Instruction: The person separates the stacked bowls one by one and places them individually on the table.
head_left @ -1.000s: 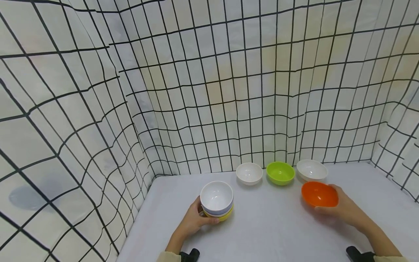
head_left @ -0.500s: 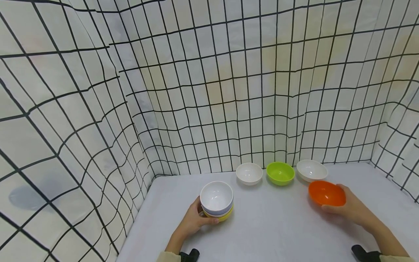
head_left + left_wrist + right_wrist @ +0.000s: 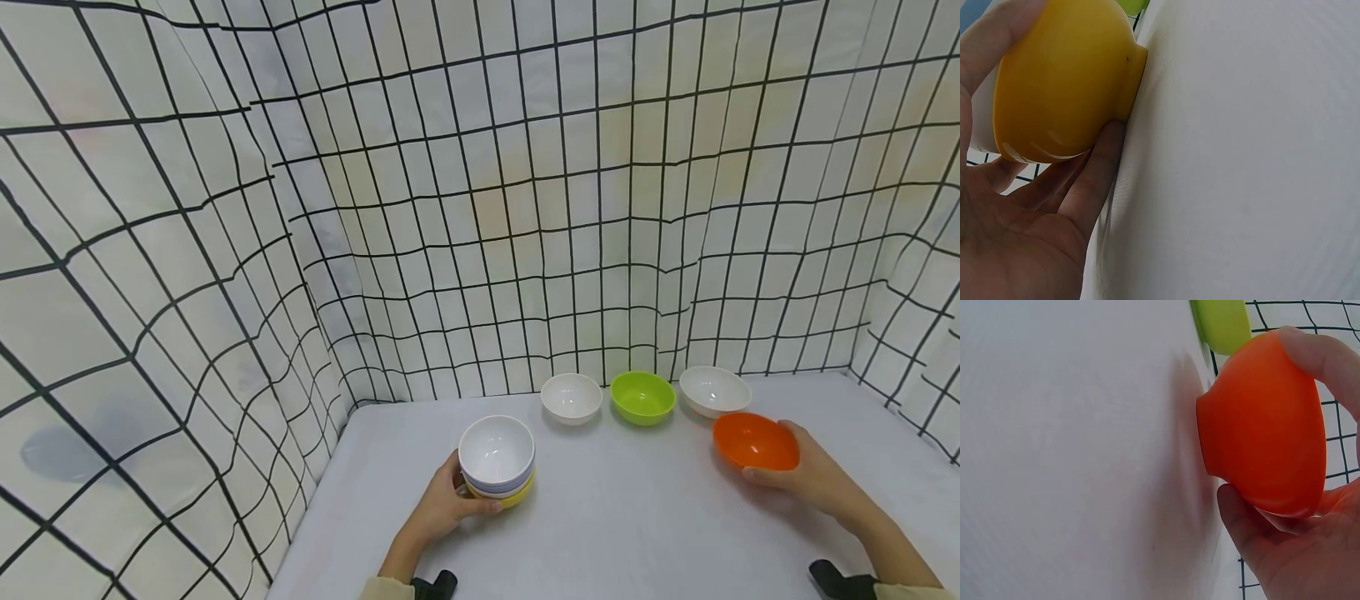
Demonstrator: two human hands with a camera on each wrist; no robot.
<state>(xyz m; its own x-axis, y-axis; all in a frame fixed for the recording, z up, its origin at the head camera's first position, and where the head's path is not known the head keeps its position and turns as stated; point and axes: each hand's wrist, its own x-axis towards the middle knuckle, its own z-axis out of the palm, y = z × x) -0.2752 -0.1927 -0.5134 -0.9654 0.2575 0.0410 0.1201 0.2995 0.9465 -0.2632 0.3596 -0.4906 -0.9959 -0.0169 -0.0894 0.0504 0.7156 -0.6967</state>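
Observation:
My left hand (image 3: pixel 442 498) holds the stack's lowest bowl, a yellow bowl (image 3: pixel 1063 81), with its thumb on one side and fingers on the other. White bowls (image 3: pixel 497 454) are nested on top of the yellow one. In the left wrist view the yellow bowl's foot meets the white tabletop. At the right, my right hand (image 3: pixel 802 475) grips an orange bowl (image 3: pixel 756 442) by its side, thumb and fingers curved around it. The orange bowl (image 3: pixel 1266 431) is upright at the table surface, a shadow beside its foot; whether it touches the cloth I cannot tell.
Along the table's back edge stand a white bowl (image 3: pixel 572 398), a green bowl (image 3: pixel 642 397) and another white bowl (image 3: pixel 715 391), the last just behind the orange one. A white cloth (image 3: pixel 615 533) covers the table. Black-gridded white walls (image 3: pixel 495 192) rise behind and at the sides.
My right hand has moved the orange bowl to the right, mostly in the first half second and only slightly since. The left hand and its stack have stayed in place.

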